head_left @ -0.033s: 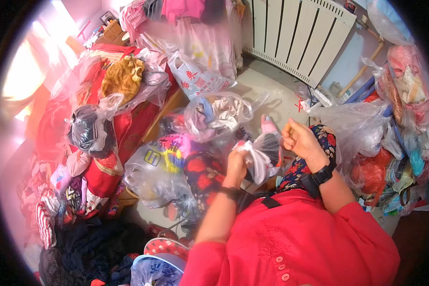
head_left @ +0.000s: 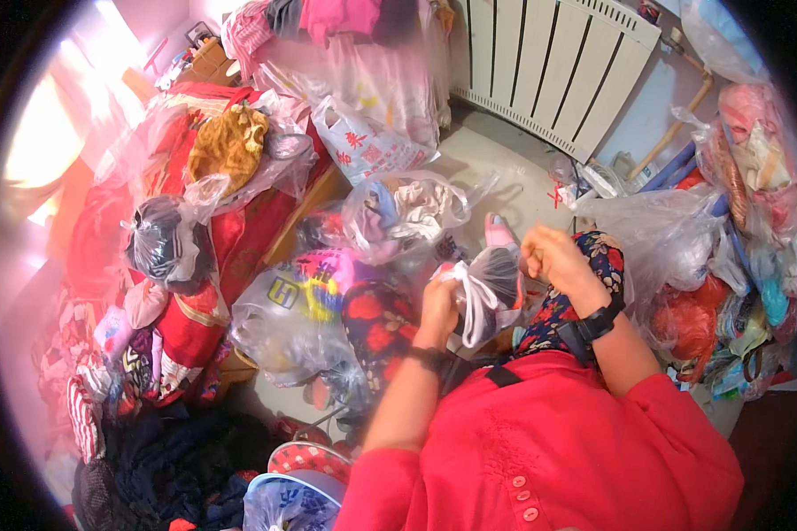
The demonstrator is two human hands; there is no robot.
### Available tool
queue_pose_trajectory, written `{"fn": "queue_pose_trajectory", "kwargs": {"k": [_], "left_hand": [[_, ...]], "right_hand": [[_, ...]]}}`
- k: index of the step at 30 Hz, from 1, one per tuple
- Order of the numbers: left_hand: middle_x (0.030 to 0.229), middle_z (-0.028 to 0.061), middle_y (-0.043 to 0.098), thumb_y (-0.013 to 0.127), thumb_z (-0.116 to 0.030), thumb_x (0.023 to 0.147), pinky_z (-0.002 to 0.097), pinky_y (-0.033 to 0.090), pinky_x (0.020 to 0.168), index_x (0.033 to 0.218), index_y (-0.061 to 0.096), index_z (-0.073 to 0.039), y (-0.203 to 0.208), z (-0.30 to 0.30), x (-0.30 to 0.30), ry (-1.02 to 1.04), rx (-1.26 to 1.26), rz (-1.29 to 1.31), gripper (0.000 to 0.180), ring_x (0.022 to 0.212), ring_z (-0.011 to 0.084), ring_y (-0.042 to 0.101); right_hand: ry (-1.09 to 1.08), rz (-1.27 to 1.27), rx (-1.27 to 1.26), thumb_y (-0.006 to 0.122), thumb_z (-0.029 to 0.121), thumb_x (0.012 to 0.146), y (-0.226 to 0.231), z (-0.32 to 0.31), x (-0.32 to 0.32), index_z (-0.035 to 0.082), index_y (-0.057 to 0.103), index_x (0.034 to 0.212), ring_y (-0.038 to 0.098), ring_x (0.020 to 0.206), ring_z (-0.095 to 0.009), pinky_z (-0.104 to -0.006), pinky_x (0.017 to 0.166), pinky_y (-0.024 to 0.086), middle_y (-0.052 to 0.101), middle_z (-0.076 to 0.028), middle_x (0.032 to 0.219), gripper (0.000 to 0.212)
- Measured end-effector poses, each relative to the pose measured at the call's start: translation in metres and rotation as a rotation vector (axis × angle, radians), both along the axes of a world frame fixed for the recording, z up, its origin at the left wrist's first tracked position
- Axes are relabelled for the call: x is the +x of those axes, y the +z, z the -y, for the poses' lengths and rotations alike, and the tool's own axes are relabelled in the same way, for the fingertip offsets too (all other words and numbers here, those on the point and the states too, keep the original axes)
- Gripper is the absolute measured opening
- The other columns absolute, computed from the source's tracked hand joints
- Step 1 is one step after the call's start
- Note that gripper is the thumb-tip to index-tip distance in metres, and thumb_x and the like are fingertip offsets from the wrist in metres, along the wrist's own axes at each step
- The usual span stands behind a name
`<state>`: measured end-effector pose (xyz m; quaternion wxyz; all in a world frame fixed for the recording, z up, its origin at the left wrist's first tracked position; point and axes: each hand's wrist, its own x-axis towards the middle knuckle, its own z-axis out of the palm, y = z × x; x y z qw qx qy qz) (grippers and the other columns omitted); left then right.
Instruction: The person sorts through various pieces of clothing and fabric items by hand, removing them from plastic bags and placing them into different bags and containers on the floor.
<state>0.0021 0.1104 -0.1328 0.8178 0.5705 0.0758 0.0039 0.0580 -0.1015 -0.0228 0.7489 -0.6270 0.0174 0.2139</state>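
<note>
In front of me I hold a clear plastic bag (head_left: pixel 498 276) with dark clothing inside and white twisted handles. My left hand (head_left: pixel 438 307) is closed around the bag's gathered handles on its left side. On the bag's upper right edge, my right hand (head_left: pixel 553 257) is clenched on the thin plastic there. A black watch (head_left: pixel 598 323) sits on my right wrist. Both arms come out of red sleeves, above a flower-patterned cloth (head_left: pixel 553 314) on my lap.
Several clear bags stuffed with clothes lie around: one with colourful fabric (head_left: pixel 292 310), one with pale cloth (head_left: pixel 407 208), a dark one (head_left: pixel 155 239). A white radiator (head_left: pixel 549 62) stands at the back. More filled bags are piled on the right (head_left: pixel 753 221).
</note>
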Motion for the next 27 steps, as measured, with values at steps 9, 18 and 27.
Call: {"fn": "queue_pose_trajectory", "kwargs": {"k": [9, 18, 27], "left_hand": [[0.086, 0.0118, 0.062, 0.047, 0.004, 0.077, 0.0333, 0.049, 0.069, 0.095, 0.057, 0.004, -0.008, -0.001, -0.003, -0.011, 0.076, 0.098, 0.021, 0.077, 0.0225, 0.061], [0.087, 0.0099, 0.062, 0.046, 0.000, 0.077, 0.0320, 0.047, 0.064, 0.093, 0.059, 0.001, 0.009, -0.001, -0.001, 0.011, -0.351, -0.260, 0.021, 0.072, 0.0189, 0.058], [0.071, 0.0029, 0.061, 0.062, 0.004, 0.073, 0.0199, 0.036, 0.043, 0.080, 0.058, -0.005, 0.040, -0.006, -0.009, -0.060, 0.005, -0.359, 0.012, 0.051, 0.0082, 0.050]], "right_hand": [[0.554, 0.363, -0.607, 0.057, 0.025, 0.088, -0.015, -0.052, -0.028, -0.001, 0.058, 0.077, 0.050, 0.059, -0.007, -0.0266, 0.054, 0.042, 0.057, -0.002, 0.065, 0.028], [0.203, 0.009, -0.299, 0.048, 0.010, 0.087, -0.011, -0.027, -0.008, 0.007, 0.060, 0.099, 0.052, 0.053, -0.009, -0.0229, 0.045, 0.044, 0.056, -0.002, 0.069, 0.017], [0.333, 0.440, -0.615, 0.058, 0.015, 0.080, -0.095, -0.009, -0.003, 0.004, 0.057, 0.078, 0.057, 0.066, -0.024, -0.0349, 0.057, 0.043, 0.059, -0.012, 0.076, 0.012]]}}
